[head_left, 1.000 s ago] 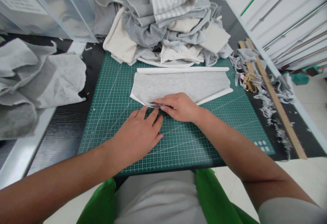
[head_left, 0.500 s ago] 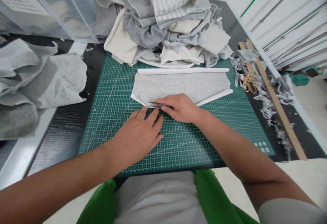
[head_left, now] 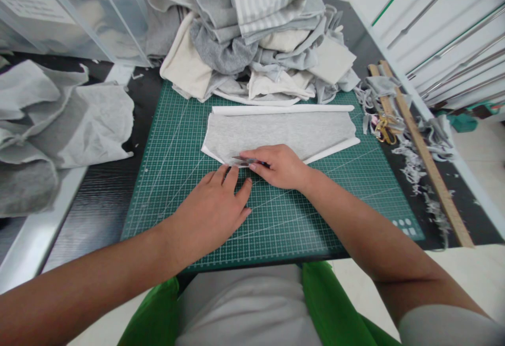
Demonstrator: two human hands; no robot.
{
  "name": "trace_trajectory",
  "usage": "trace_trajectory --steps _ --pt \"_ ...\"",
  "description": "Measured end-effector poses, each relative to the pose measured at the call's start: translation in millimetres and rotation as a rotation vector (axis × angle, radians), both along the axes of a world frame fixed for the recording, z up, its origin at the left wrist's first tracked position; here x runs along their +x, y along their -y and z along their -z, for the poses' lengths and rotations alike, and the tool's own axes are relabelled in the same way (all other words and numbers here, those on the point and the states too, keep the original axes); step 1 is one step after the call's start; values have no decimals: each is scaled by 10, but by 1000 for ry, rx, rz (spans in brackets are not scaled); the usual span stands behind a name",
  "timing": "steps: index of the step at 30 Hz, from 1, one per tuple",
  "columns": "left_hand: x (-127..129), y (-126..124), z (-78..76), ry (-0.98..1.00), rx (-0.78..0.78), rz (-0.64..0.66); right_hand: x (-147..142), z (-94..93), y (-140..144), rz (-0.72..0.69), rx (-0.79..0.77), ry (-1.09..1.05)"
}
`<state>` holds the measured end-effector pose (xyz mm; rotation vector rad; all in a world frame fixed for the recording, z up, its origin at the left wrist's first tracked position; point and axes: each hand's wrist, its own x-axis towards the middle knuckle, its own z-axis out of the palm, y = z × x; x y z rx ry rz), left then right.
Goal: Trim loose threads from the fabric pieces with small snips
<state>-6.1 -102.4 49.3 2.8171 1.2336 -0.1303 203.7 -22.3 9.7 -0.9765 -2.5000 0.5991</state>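
Note:
A light grey knit fabric piece [head_left: 276,129] lies flat on the green cutting mat [head_left: 177,125], its long edges curling up white. My right hand [head_left: 278,167] is closed around small thread snips [head_left: 244,161], as far as their shape shows; the pointed metal blades aim left over the fabric's near edge. Most of the handle is hidden by my fingers. Just left of the snips, my left hand [head_left: 215,206] rests palm down with its fingers spread. Its foremost fingertips touch the near edge of the fabric, close to the blade tips.
A tall heap of grey, cream and striped fabric [head_left: 252,36] stands behind. More grey cloth [head_left: 98,120] lies left, below a clear plastic bin [head_left: 98,9]. On the right are a wooden ruler [head_left: 430,162], gold-handled scissors [head_left: 385,129] and fabric scraps [head_left: 412,162].
The fingers of my left hand have shifted very slightly, and the snips' blades have tilted a little. The fabric and my right arm look unmoved.

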Motion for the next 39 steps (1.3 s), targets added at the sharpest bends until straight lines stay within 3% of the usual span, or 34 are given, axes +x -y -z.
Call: trace_trajectory --steps 16,29,39 --pt "-5 7 -12 2 11 3 9 -92 -55 -54 -46 92" --pt "-90 -12 -17 49 16 4 -7 -112 -63 -20 -62 101" --pt "-87 -7 -18 -6 31 36 -45 -286 -125 -10 -149 112"
